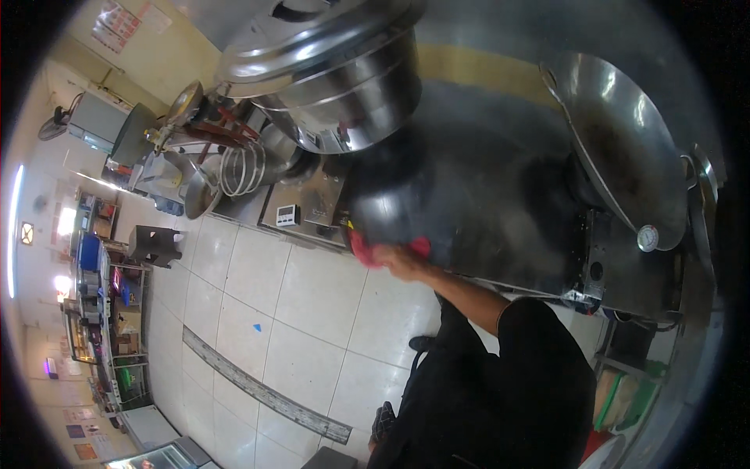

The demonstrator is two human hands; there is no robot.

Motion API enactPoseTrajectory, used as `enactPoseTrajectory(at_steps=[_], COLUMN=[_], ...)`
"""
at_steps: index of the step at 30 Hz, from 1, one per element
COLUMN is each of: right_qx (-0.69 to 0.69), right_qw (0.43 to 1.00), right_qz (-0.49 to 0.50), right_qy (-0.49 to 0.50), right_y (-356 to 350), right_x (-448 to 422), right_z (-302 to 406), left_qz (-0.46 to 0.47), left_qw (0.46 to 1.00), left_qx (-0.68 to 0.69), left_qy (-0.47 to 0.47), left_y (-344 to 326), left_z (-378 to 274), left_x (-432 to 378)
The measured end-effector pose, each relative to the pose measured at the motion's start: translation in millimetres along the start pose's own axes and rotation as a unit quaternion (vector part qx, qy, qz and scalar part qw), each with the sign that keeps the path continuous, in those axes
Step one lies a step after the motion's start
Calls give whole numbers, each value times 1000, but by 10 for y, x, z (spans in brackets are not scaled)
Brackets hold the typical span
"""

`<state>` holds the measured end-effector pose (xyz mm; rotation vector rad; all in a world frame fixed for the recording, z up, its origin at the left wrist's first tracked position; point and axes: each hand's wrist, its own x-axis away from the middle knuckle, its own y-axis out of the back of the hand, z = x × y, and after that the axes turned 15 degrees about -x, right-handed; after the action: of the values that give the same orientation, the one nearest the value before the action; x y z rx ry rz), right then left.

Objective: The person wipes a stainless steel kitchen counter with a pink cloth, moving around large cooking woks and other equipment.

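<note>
My right hand (398, 261) is closed on a pink cloth (368, 251) at the front edge of the dark metal stove top (486, 217). Parts of the cloth show on both sides of the fingers. Low in the picture, beside my black clothing, a bit of my left hand (372, 447) seems to show next to a dark checkered item (383, 420); whether it wears or holds this is unclear. A large lidded steel pot (351, 99) stands beyond the cloth. To the right, a big steel wok (621, 140) has a dial thermometer (648, 238) at its rim.
A digital timer (287, 215) lies on the steel counter left of the stove, near wire rings (241, 170) and pans. A dark stool (154, 245) stands on the tiled floor (304, 293), which a grey strip (263, 390) crosses. Loaded shelves (132, 328) line the far left.
</note>
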<state>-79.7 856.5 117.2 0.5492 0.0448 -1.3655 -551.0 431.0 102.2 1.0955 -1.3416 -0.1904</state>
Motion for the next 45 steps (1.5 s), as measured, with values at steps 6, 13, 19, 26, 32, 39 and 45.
enactPoseTrajectory(at_steps=[6,13,19,26,32,39,45], right_qx=[-322,-404,21,352,435,261,256], right_qw=[897,884,938,898,836,952,964], right_qz=[-130,-166,-243,-172,-248,-119,25], right_qy=[-273,-167,-247,-201,-225,-106,-62], right_y=[-397,1121,1974,1567,1494,465,687], right_x=[208,52,997,651,-268,-599,335], right_z=[728,1644,909,-21,-590,-166,390], left_qz=[-3,3,-7,-27,-7,52,60], left_qw=[998,998,992,998,994,994,995], left_qx=[56,41,123,61,102,97,59], left_qy=[-5,42,17,-21,39,2,-55], left_y=[-43,-123,-220,-89,-78,281,143], left_z=[-149,4,183,69,169,-441,-336], left_x=[-256,-411,-740,-642,-664,-244,-482])
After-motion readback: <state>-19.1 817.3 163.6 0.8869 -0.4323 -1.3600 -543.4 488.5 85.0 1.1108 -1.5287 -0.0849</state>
